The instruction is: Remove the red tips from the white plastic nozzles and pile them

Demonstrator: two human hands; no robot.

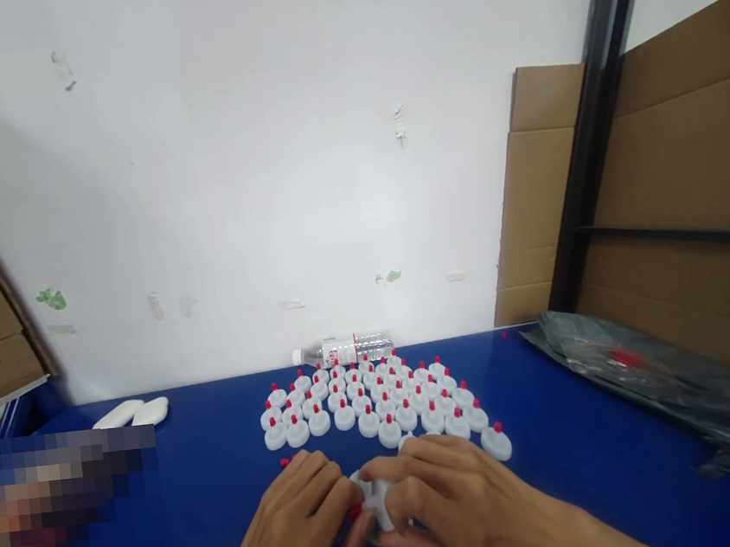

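Observation:
My left hand (299, 515) and my right hand (450, 495) meet at the near edge of the blue table (216, 472), fingers curled together round a white cap (370, 492) held between them. A small red piece (354, 511) shows at my left fingertips, against the cap. Just beyond my hands stand several rows of white caps with red tips (371, 399). One such cap (496, 442) sits alone at the right end, close to my right hand.
A clear plastic bottle (343, 350) lies on its side behind the caps, against the white wall. Two white oblong pieces (133, 412) lie at the left. A dark plastic bag (662, 373) and cardboard sheets (675, 189) stand at the right.

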